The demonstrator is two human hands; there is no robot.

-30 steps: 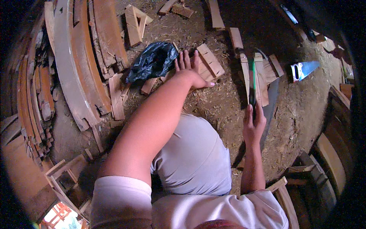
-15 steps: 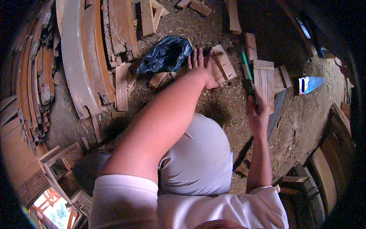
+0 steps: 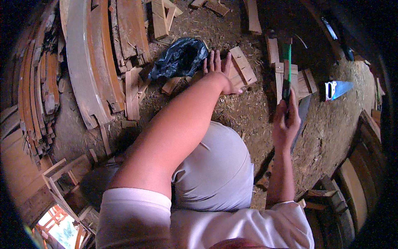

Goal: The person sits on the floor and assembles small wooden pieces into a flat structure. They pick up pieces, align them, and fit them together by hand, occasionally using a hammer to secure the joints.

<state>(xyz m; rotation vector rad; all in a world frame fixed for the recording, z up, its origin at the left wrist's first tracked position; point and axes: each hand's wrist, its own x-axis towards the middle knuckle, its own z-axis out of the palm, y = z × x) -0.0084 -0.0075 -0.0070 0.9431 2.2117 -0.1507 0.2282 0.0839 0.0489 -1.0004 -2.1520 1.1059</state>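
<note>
Left hand (image 3: 217, 68), fingers spread flat, is pressing down on a slotted wooden piece (image 3: 238, 68) lying on the dirt floor at the far centre, just right of a crumpled black plastic bag (image 3: 180, 58).

Right hand (image 3: 286, 120), fingers closed in a fist around a green-handled tool (image 3: 286, 68), is holding it upright at the right, its far end pointing toward a small stack of cut wooden blocks (image 3: 292, 79).

Progress, judged: several short pieces are lying cut and gathered, and the slotted piece is already carrying notches; the tool is not touching any wood, so fitting or trimming appears to be waiting.

Other items: curved wooden planks (image 3: 89, 62) are lying stacked at the far left; a handsaw with a blue blade cover (image 3: 338, 88) is resting well apart at the far right.

Hard to make out: the tool's working end is lost in shadow, so its kind is uncertain. The knee in grey shorts (image 3: 215, 170) is hiding the near floor, and dark rims are swallowing the picture's corners.
</note>
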